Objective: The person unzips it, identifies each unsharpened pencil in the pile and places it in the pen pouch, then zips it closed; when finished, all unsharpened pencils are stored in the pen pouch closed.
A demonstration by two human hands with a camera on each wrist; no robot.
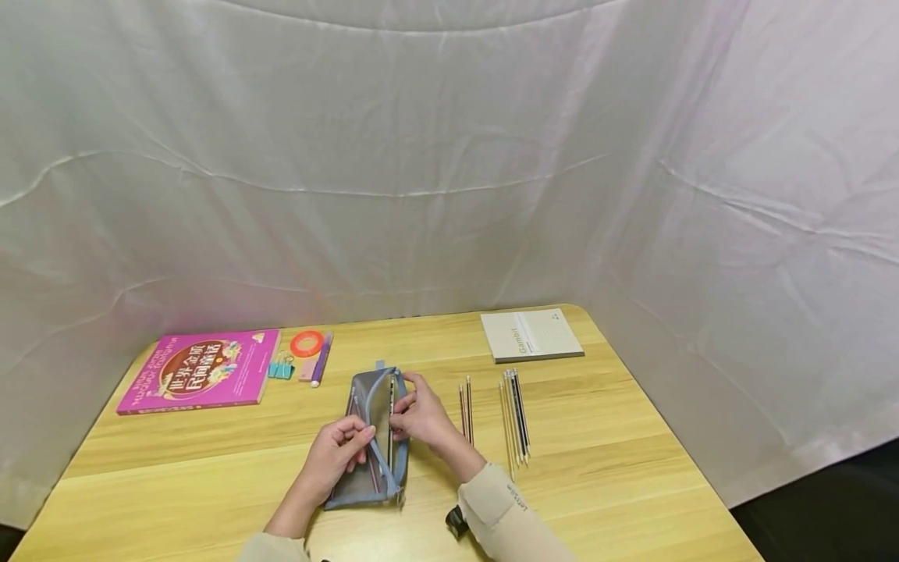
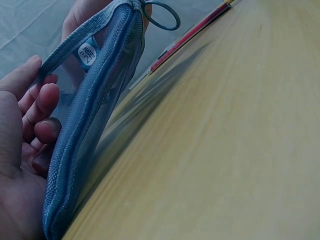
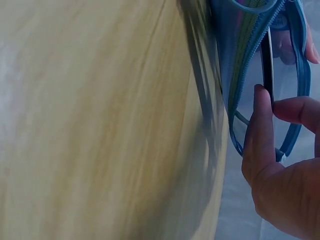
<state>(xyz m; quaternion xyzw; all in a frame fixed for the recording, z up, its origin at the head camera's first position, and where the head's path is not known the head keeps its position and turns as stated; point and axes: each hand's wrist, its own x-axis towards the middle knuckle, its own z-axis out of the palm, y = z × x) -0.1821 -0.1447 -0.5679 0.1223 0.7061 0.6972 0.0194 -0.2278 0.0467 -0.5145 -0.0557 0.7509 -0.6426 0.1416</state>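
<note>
the grey-blue mesh pencil case (image 1: 374, 437) lies mid-table on the wooden table (image 1: 597, 468), zip open. the left hand (image 1: 337, 457) curls its fingers round the case's left edge; the right hand (image 1: 421, 417) pinches a dark pen (image 3: 268, 60) at the open mouth. the mesh looks soft, light and floppy, so it is best gripped along the stitched zip edge. loose pencils (image 1: 516, 410) lie just right.

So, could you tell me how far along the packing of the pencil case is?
Done: a few pens already lie inside the open pencil case. In hand: left hand holds it open, right hand slides one in. Left: two pen groups on the table.
</note>
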